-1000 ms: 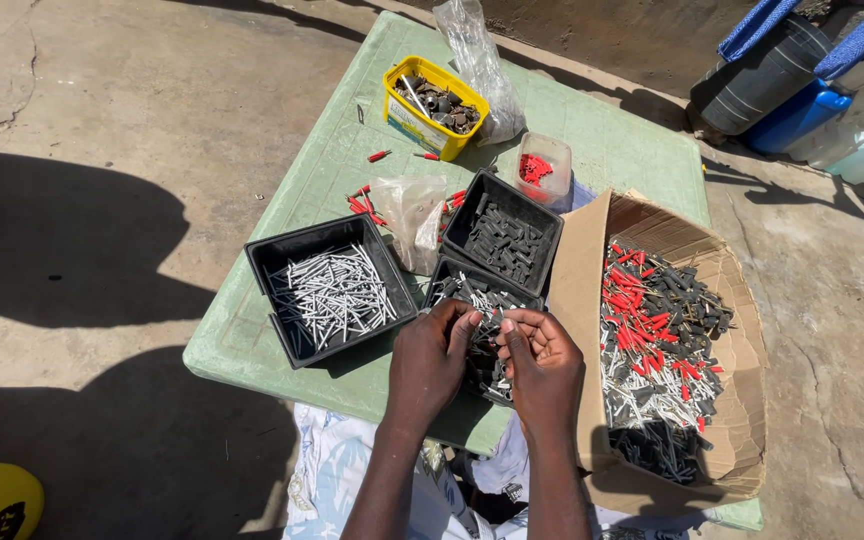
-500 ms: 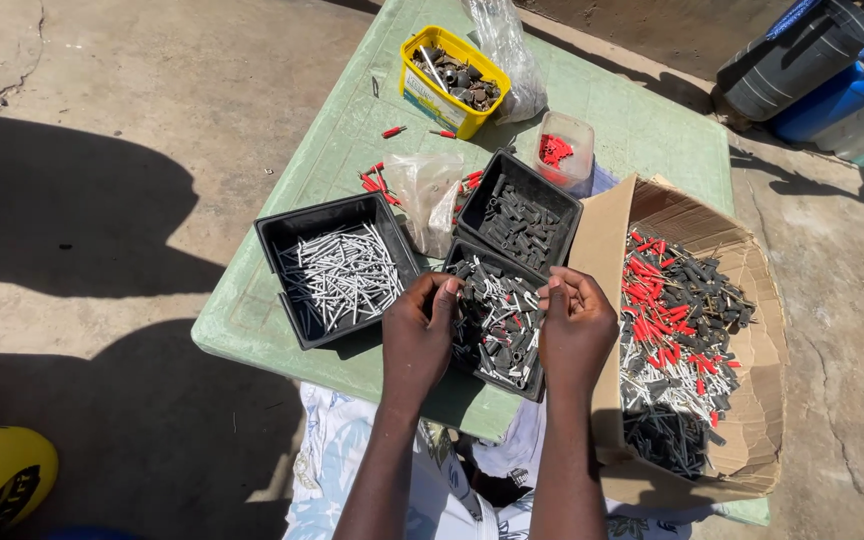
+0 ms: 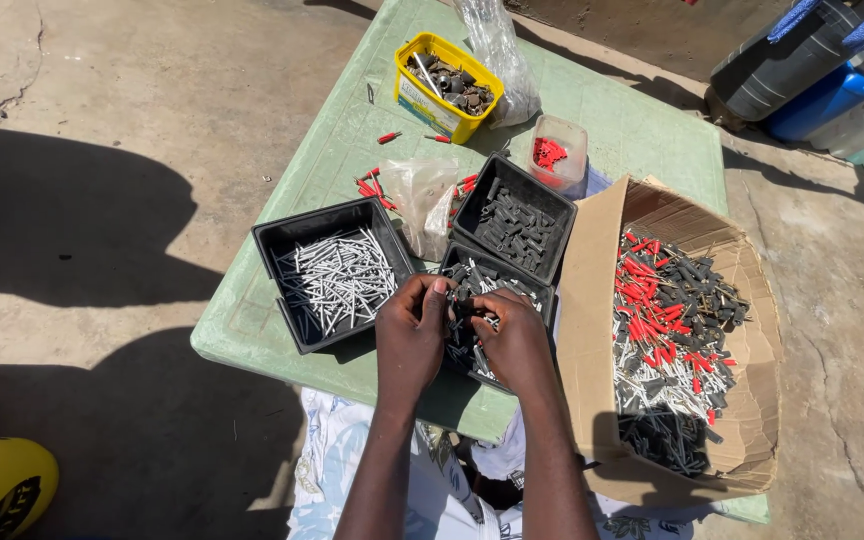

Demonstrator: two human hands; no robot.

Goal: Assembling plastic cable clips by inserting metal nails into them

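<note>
While both hands meet over the near black tray (image 3: 542, 290), a small dark piece (image 3: 460, 308) is pinched between left hand (image 3: 410, 335) and right hand (image 3: 514, 340), lying crosswise, equally near to both

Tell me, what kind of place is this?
It looks like an outdoor work spot, maybe a yard. A green table stands on bare concrete ground in strong sunlight with dark shadows. Black trays and a cardboard box hold small metal and plastic parts, which both hands are sorting.

Both hands (image 3: 462, 335) together over black tray (image 3: 542, 292) of mixed screws
</note>
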